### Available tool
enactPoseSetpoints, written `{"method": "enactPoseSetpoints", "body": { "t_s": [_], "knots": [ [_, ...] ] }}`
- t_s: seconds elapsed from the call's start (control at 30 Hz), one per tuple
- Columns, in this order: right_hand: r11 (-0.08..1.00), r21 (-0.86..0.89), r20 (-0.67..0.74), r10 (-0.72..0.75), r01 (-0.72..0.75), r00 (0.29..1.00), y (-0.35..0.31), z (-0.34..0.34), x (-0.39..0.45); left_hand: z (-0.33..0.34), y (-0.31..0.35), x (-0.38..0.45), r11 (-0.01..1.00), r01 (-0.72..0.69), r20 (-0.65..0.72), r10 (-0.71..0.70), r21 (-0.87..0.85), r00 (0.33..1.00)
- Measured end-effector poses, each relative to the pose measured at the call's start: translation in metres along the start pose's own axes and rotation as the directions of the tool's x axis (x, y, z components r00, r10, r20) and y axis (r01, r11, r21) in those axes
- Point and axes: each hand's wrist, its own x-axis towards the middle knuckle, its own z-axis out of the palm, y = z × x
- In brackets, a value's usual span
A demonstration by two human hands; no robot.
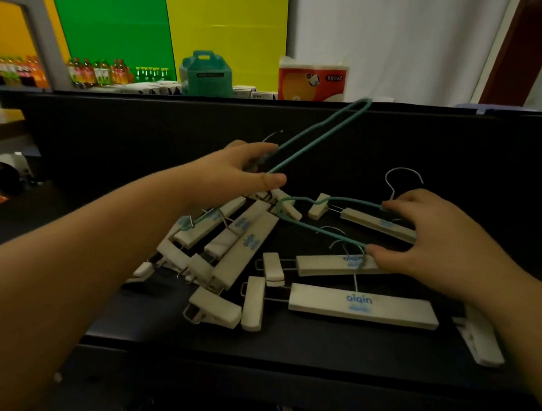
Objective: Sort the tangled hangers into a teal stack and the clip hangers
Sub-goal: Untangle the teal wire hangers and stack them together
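On the black table [315, 344] lies a tangle of white clip hangers [362, 306] with blue lettering and metal hooks. My left hand [243, 165] is shut on a teal wire hanger [324, 134], lifted and tilted up toward the far right. My right hand [433, 236] grips a second teal hanger [323, 231] by its right end, thumb below and fingers above. This hanger lies low across the pile, its left end threaded among the clip hangers [239, 235] leaning at the left.
A loose white clip [479, 341] lies at the right under my forearm. A black partition [437, 139] rises behind the table. Beyond it stand a teal box [206, 74], a paper-roll pack [313, 81] and rows of bottles [99, 73].
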Motion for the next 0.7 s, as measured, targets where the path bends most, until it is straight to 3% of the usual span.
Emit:
{"method": "enactPoseSetpoints", "body": {
  "t_s": [0.07,0.2,0.47,0.7],
  "knots": [
    [0.999,0.016,0.014,-0.042,0.042,0.999,-0.007,0.0,0.002,-0.001,-0.001,-0.001,0.999,0.038,-0.001,-0.038,-0.032,0.999],
    [0.99,0.041,0.045,-0.134,0.132,0.99,-0.022,0.004,0.008,0.004,0.002,-0.004,0.996,0.037,-0.061,-0.032,0.083,0.998],
    [0.983,0.053,0.125,-0.182,0.177,0.975,-0.03,0.01,0.018,0.008,0.005,0.0,0.984,0.118,-0.123,-0.102,0.133,0.987],
    [0.981,0.065,0.142,-0.19,0.182,0.972,-0.028,0.014,0.019,0.023,0.002,0.003,0.902,0.173,-0.061,-0.162,0.396,0.985]
  ]
}}
